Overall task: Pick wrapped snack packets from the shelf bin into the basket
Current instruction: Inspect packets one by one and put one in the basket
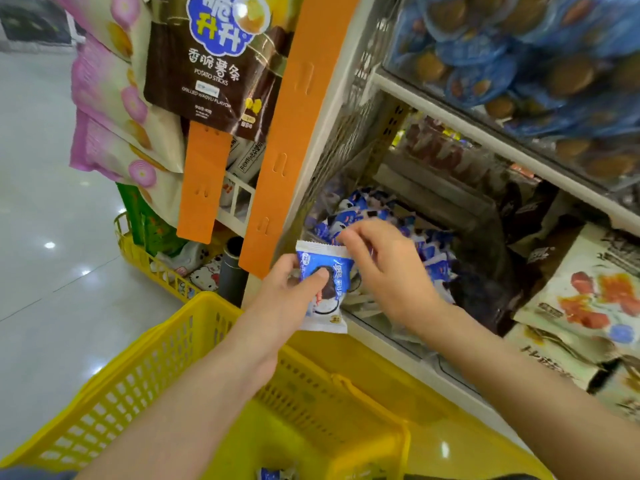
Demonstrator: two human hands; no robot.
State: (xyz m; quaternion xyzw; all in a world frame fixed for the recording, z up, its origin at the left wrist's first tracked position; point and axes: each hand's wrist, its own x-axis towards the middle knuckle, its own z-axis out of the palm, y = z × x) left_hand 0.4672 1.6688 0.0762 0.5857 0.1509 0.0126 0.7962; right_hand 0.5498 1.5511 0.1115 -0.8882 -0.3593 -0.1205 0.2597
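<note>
1. Our left hand [289,294] grips one packet [323,271], with the thumb pressed on its face and the fingers curled behind it. It is held just above the front lip of the bin [433,202].
2. Our right hand [384,271] sits at 3 o'clock of that packet, its fingers curled at the top right corner. We cannot tell whether they pinch this packet or one behind it.
3. The held packet's long axis runs 12 to 6, near upright.
4. The pile [349,206] lies in the bin at 1 o'clock from our hands.
5. The basket [173,327] lies at 6 o'clock of the held packet, under our left forearm. The left hand is nearer, so we judge the drop goes straight down towards us. Another packet [273,474] already lies inside.
</note>
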